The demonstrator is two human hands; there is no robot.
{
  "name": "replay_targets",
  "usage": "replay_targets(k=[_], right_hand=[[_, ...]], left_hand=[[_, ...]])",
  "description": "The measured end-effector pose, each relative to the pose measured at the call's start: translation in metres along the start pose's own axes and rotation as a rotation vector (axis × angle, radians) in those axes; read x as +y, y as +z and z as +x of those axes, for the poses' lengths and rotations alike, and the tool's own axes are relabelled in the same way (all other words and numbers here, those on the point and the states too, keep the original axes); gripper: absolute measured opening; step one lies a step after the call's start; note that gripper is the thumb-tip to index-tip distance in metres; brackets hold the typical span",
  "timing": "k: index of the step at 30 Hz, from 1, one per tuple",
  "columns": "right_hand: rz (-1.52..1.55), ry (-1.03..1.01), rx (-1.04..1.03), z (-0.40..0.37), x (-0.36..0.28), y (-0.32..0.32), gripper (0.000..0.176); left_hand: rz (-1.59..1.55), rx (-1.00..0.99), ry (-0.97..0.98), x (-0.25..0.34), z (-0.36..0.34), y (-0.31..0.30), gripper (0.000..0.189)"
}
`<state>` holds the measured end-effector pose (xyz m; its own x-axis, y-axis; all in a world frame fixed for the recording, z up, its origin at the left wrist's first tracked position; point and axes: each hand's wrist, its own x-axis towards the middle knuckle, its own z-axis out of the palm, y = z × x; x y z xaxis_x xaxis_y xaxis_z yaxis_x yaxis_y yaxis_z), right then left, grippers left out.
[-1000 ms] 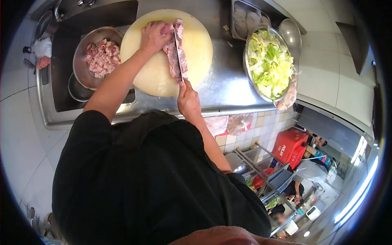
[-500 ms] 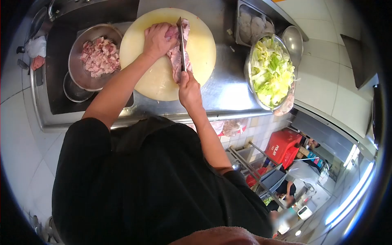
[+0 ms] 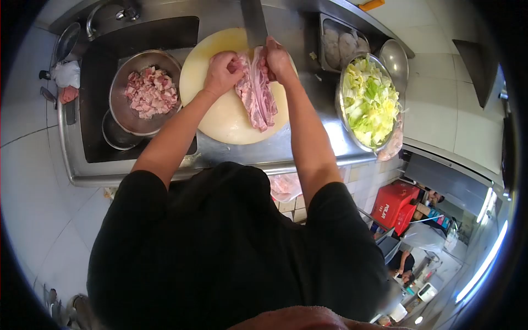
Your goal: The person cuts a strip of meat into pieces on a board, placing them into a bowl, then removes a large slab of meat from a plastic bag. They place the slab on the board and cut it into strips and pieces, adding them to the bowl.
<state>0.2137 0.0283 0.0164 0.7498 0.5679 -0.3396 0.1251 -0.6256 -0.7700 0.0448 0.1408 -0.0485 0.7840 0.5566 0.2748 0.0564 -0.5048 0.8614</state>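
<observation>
A long slab of raw meat (image 3: 256, 98) lies on the round cutting board (image 3: 212, 118). My left hand (image 3: 223, 73) is closed on the meat's upper left edge, fingers pinched. At the meat's upper right, my right hand (image 3: 279, 61) is closed round the handle of a cleaver (image 3: 253, 23), with its fingers also against the meat. The wide blade points away from me, past the board's far edge. Left of the board, a metal bowl (image 3: 117, 99) holds cut pieces of meat (image 3: 151, 92).
The bowl rests over a sink (image 3: 99, 146) with a faucet (image 3: 127, 14) behind. On the right are a bowl of chopped lettuce (image 3: 371, 102), a metal tray (image 3: 341, 44) and another metal bowl (image 3: 394, 58). A person (image 3: 406, 264) is far off at lower right.
My right hand and the cleaver have moved away from me, off the meat's middle. The slab now lies wider and spread out, and my left hand has shifted to its edge.
</observation>
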Motion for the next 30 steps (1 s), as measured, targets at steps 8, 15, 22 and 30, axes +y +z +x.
replay_targets(k=[8,15,22,30], right_hand=[[0.069,0.020,0.095,-0.156,0.009,-0.027,0.064],[0.150,0.271,0.004,-0.269,0.038,-0.017,0.052],[0.029,0.262,0.021,-0.280,0.053,-0.020,0.052],[-0.046,0.261,-0.020,-0.277,0.053,-0.018,0.052]], left_hand=[[0.064,0.193,-0.060,0.010,-0.010,0.007,0.065],[0.058,-0.237,-0.558,0.090,-0.078,0.011,0.085],[-0.028,-0.216,-0.572,0.068,-0.074,0.013,0.079],[-0.086,-0.209,-0.747,0.088,-0.059,0.006,0.075]])
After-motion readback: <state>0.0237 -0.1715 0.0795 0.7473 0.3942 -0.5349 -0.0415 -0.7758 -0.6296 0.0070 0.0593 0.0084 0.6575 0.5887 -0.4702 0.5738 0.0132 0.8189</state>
